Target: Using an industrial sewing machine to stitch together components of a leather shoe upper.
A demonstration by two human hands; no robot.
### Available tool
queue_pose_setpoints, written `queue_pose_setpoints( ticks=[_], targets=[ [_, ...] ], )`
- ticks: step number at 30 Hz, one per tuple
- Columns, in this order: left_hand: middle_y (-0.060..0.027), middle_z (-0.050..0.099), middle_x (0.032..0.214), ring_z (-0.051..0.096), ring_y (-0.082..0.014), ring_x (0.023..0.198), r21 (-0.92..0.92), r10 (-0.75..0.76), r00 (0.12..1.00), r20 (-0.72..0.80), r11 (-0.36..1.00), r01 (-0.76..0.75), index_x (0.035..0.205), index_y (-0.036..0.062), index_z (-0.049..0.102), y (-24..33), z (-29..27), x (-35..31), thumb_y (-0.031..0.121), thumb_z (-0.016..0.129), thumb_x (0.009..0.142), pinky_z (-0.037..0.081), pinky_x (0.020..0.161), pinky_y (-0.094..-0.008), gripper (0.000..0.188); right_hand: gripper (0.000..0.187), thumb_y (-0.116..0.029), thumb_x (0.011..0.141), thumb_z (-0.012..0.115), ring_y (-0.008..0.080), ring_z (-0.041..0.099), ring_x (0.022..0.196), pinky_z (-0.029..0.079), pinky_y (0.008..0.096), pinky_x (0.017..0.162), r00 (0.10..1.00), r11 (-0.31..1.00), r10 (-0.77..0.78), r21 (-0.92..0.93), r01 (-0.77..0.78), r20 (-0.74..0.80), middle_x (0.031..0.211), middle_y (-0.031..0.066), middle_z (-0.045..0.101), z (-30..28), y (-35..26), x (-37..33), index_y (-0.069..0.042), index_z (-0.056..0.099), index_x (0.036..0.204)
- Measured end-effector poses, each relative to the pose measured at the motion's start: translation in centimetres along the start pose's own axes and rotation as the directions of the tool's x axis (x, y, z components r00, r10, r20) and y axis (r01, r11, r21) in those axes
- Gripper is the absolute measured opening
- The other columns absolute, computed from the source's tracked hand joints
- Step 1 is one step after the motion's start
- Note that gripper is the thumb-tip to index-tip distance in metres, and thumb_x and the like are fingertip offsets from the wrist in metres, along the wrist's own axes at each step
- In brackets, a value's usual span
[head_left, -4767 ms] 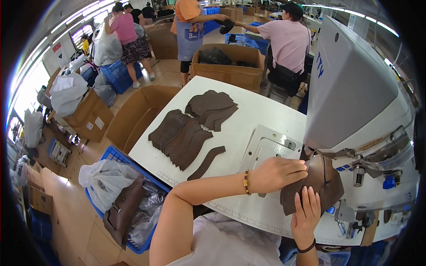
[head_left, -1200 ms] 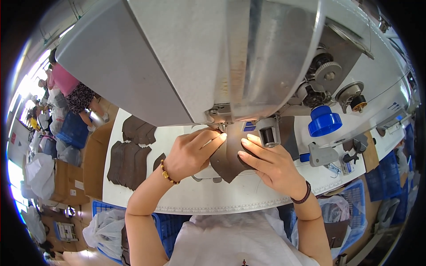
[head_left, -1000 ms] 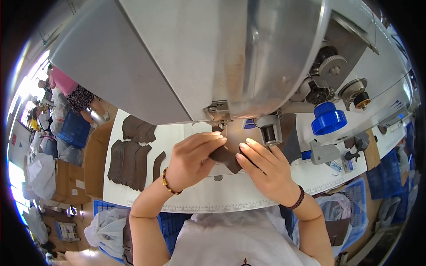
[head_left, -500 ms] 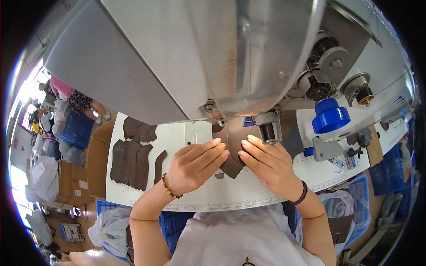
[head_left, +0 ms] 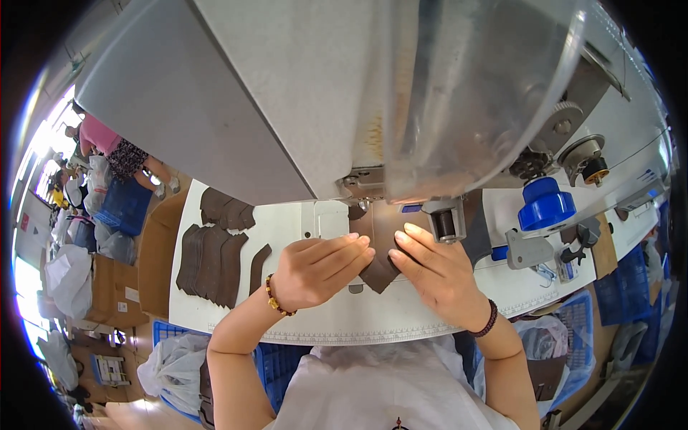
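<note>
One brown leather-like piece point(head_left: 380, 276) lies between my two hands, beneath one sewing machine point(head_left: 287, 93). My left hand point(head_left: 320, 271) touches it, fingers together, grip unclear; my right hand point(head_left: 441, 276) rests flat, fingers slightly spread. Beyond my left wrist: one brown strip point(head_left: 259, 267), two brown stacks point(head_left: 209, 265).

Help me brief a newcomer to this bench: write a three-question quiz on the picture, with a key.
1. True or false: part of the brown piece shows between the left hand and the right hand.
2. What colour is the large knob on the machine? (a) red (b) blue (c) yellow
3. What lies between the left hand and the nearer group of brown pieces?

Key: 1. True. 2. b. 3. A curved brown strip.
</note>
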State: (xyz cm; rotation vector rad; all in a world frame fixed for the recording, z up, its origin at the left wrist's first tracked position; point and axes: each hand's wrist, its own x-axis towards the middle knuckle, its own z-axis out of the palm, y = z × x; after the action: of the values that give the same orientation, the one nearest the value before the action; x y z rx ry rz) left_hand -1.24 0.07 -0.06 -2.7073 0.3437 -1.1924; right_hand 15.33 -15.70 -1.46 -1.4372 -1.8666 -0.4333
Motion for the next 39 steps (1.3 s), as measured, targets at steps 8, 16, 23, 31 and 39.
queue_pose_setpoints(
  ticks=[8,16,23,31,39],
  targets=[
    [-0.0029,0.066,0.084,0.065,-0.0145,0.081,0.003,-0.036,0.999,-0.033,0.999,0.036,0.086,0.0049,0.068,-0.7,0.7,0.7,0.004,0.065,0.065,0.052,0.053,-0.0219,0.022,0.033,-0.001,0.07,0.067,0.0282,0.058,0.106,0.046,0.0378,0.082,0.998,0.998,0.039,0.054,-0.042,0.046,0.112,0.0121,0.061,0.0,1.8,0.4,-0.006,0.065,0.103],
    [-0.0009,0.063,0.083,0.064,-0.0131,0.077,0.001,-0.055,0.997,-0.055,0.998,0.055,0.087,0.0058,0.067,-1.4,1.2,0.7,0.004,0.066,0.065,0.049,0.05,-0.0205,0.023,0.033,0.002,0.071,0.065,0.0289,0.059,0.1,0.047,0.0393,0.085,0.998,0.994,0.047,0.1,-0.051,0.042,0.111,0.0104,0.062,-0.4,2.2,1.4,-0.007,0.065,0.103],
    [-0.0005,0.061,0.081,0.062,-0.0134,0.073,-0.03,-0.093,0.994,-0.059,0.995,0.092,0.087,0.0056,0.066,-1.9,1.5,0.9,0.005,0.066,0.062,0.047,0.05,-0.0217,0.025,0.033,0.0,0.072,0.067,0.0282,0.06,0.096,0.048,0.0376,0.082,0.995,0.993,0.085,0.083,-0.089,0.049,0.108,0.0096,0.064,0.3,2.5,1.5,-0.009,0.065,0.104],
    [-0.0004,0.061,0.08,0.058,-0.0129,0.072,0.038,-0.079,0.995,-0.062,0.996,0.081,0.09,0.0049,0.067,1.5,1.0,1.7,0.003,0.067,0.064,0.043,0.059,-0.0248,0.027,0.036,-0.006,0.07,0.071,0.0271,0.06,0.096,0.048,0.0373,0.081,0.995,0.994,0.056,0.099,-0.048,-0.08,0.105,0.0077,0.064,1.2,3.0,1.0,-0.011,0.065,0.105],
    [-0.002,0.063,0.079,0.06,-0.0126,0.075,0.034,-0.008,0.998,-0.057,0.999,0.01,0.088,0.0047,0.067,1.0,1.1,1.2,0.003,0.067,0.064,0.05,0.055,-0.0213,0.024,0.038,-0.007,0.069,0.072,0.0269,0.06,0.093,0.048,0.0368,0.079,0.996,0.998,0.019,0.068,-0.013,-0.084,0.102,0.0073,0.064,1.1,3.1,1.1,-0.013,0.065,0.106]
  ],
)
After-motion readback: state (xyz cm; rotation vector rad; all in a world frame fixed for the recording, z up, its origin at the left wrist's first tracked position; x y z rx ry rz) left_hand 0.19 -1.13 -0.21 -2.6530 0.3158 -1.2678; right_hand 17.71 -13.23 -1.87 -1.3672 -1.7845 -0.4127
